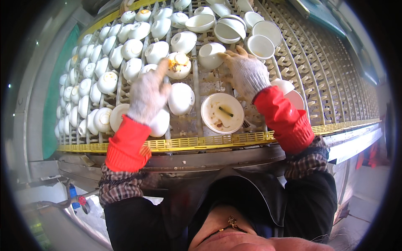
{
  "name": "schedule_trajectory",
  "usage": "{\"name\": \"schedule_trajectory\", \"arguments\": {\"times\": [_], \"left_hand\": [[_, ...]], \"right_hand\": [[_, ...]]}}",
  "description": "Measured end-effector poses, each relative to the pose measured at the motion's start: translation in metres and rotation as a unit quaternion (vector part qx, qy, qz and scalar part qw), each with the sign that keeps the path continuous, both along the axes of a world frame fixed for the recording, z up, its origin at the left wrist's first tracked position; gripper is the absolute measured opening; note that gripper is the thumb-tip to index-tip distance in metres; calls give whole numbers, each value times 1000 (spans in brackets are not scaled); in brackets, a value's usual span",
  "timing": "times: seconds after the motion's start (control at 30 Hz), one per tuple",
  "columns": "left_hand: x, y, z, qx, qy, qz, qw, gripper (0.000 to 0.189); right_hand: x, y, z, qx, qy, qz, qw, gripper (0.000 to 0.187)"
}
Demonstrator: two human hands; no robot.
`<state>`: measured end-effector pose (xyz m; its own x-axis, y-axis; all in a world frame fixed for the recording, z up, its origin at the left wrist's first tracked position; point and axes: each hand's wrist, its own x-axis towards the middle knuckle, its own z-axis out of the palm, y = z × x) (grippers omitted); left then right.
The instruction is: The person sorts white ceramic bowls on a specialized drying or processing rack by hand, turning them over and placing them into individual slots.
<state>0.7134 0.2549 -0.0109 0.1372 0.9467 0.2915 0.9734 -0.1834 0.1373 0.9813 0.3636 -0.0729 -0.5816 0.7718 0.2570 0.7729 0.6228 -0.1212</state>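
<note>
Both hands wear whitish knit gloves with tan fingers and red cuffs. My left hand [152,91] is over the pegged conveyor belt, its index finger at the rim of a food-stained white bowl [179,66] lying bottom up; whether it grips the bowl is unclear. My right hand [246,69] reaches to an overturned white bowl [211,56], fingertips at its right side; a firm hold cannot be told. Between my hands and nearer me, an upright bowl [222,113] holds food scraps and a dark green piece. Left of it lies a tilted white bowl [181,99].
Many white bowls [107,82] lie tilted on the belt's left part. Upright or leaning bowls [260,47] stand at the upper right. A yellow slotted edge strip [194,143] and a metal ledge [220,160] run before me. Another person's hand [126,5] shows at the far edge.
</note>
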Motion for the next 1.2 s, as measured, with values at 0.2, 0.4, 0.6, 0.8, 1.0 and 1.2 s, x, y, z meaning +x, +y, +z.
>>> {"name": "schedule_trajectory", "arguments": {"times": [0.2, 0.4, 0.6, 0.8, 1.0, 1.2], "left_hand": [[54, -48, -25, -17, 109, -269, 957, 61], [64, -21, -40, -173, -46, -362, 915, 52], [82, -16, -37, -209, -481, -119, 843, 47], [85, -7, -15, 48, 13, -71, 996, 56], [112, -15, -14, -14, 209, -91, 974, 58], [62, 7, -28, -115, 56, 39, 991, 61]], "right_hand": [[18, -24, 40, -242, -12, -79, 967, 68], [44, 4, 32, -293, 447, -54, 843, 56], [69, 9, 33, -102, 297, -82, 946, 60], [111, -37, 32, -149, 132, -2, 980, 59], [138, -13, 12, -133, 123, -1, 983, 49], [117, -8, 26, -14, 144, 41, 989, 63]]}}
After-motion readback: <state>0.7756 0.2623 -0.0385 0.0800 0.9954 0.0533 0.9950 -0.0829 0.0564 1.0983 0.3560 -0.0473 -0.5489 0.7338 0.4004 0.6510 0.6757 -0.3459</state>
